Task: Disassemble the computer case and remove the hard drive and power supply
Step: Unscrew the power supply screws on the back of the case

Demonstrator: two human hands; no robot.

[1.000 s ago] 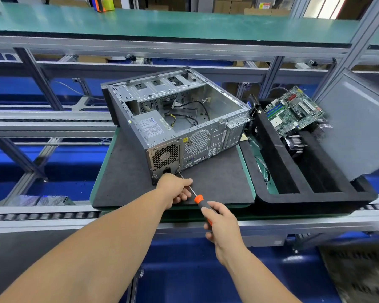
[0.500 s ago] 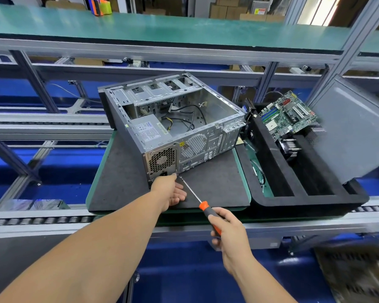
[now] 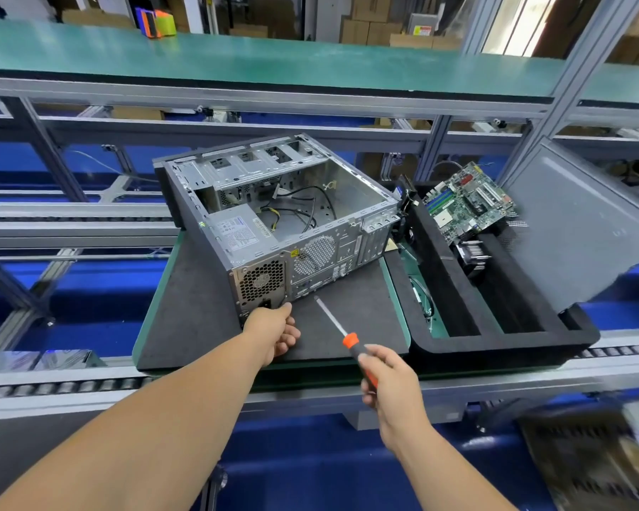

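Observation:
The open grey computer case point(image 3: 347, 248) lies on its side on a black mat point(image 3: 196, 319), its rear panel facing me. The power supply point(image 3: 237, 230) sits in the case's near left corner, with loose cables behind it. No hard drive shows in the drive bays at the far end. My left hand point(image 3: 273, 326) touches the rear panel's bottom edge under the power supply fan grille, fingers loosely curled. My right hand point(image 3: 388, 378) grips the orange and black handle of a screwdriver point(image 3: 331, 319). Its tip points at the rear panel and hangs a little short of it.
A black foam tray point(image 3: 439, 341) to the right holds a green motherboard point(image 3: 465, 201) and a heatsink point(image 3: 473, 252). A grey side panel point(image 3: 583, 223) leans on its far right edge. Roller conveyor rails point(image 3: 71, 385) run along the front, and a green shelf point(image 3: 273, 57) spans above.
My right hand drew the screwdriver back and to the right, away from the rear panel. My left hand let go of the shaft and stayed at the case's bottom edge.

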